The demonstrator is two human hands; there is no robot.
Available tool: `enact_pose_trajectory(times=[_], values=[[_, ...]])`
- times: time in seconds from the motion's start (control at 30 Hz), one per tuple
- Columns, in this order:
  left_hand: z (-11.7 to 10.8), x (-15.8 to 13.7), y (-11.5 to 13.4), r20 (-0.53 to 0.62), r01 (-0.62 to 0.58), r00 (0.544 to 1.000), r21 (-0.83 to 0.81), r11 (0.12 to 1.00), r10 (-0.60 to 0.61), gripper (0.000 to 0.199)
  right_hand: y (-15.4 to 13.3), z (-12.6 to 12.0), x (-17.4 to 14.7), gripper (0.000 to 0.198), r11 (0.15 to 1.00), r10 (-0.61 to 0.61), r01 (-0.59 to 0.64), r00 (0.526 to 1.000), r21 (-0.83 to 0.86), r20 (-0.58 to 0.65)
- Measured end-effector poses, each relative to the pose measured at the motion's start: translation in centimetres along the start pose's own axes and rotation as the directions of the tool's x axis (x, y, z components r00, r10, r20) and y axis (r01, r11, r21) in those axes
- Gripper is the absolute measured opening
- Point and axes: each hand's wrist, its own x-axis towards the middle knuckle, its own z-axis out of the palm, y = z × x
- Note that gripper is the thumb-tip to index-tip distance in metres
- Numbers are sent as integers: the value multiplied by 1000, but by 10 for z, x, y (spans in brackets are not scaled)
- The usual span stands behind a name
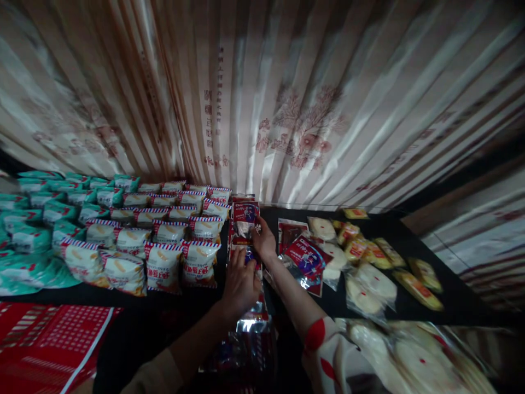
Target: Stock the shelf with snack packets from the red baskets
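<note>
A column of dark red foil packets (pixel 246 210) with blue and white print runs down the middle of the black table. My right hand (pixel 264 239) pinches the right edge of a packet near the top of the column. Just below it, my left hand (pixel 241 279) rests on another packet, its fingers stretched out over the foil. The fingertips touch the packet, and part of it is hidden under them. More red packets (pixel 305 256) lie in a loose pile to the right of my right forearm.
Rows of white snack bags (pixel 164 262) and teal bags (pixel 30 238) fill the left. Round pale packaged discs (pixel 371 287) and yellow packs (pixel 418 290) lie on the right. A red plastic basket (pixel 53 339) sits front left. Behind the table hangs a pleated curtain (pixel 262 98).
</note>
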Motion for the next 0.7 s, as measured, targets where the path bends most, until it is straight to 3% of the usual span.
enact_pose_trajectory(times=[0.3,0.7], values=[[-1,9,-3,73,39,996,47,998,-42,44,6,7,-5,40,979,-68,52,995,-195,-72],[9,21,-15,-13,5,1000,62,998,-4,49,12,9,-6,45,973,-98,83,993,-217,-60]])
